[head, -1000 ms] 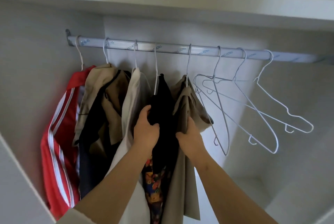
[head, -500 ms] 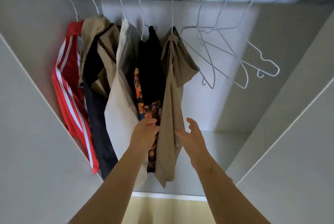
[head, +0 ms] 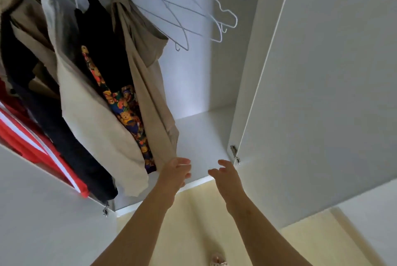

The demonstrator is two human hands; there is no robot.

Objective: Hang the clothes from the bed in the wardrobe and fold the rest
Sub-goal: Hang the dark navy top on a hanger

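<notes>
A: Head view. Left hand (head: 175, 170)?
B: Fingers loosely spread, at the bottom hem of the beige trousers (head: 148, 85). Touching or a hair off, cannot tell. No pinch visible.
A: Right hand (head: 224, 174)?
B: Relaxed, fingers apart, holding nothing. Just right of the left hand, over the front edge of the wardrobe floor (head: 199, 136).
A: Clothes?
B: All hang above and left of the hands. Outward from the left hand: trousers, bear-print garment (head: 126, 113), cream garment (head: 96, 119), dark garment (head: 64, 136), red striped garment (head: 32, 139) farthest left.
A: Above the right hand?
B: Bare white wire hangers (head: 184, 12), bunched. Open door (head: 322, 72) to its right.
</notes>
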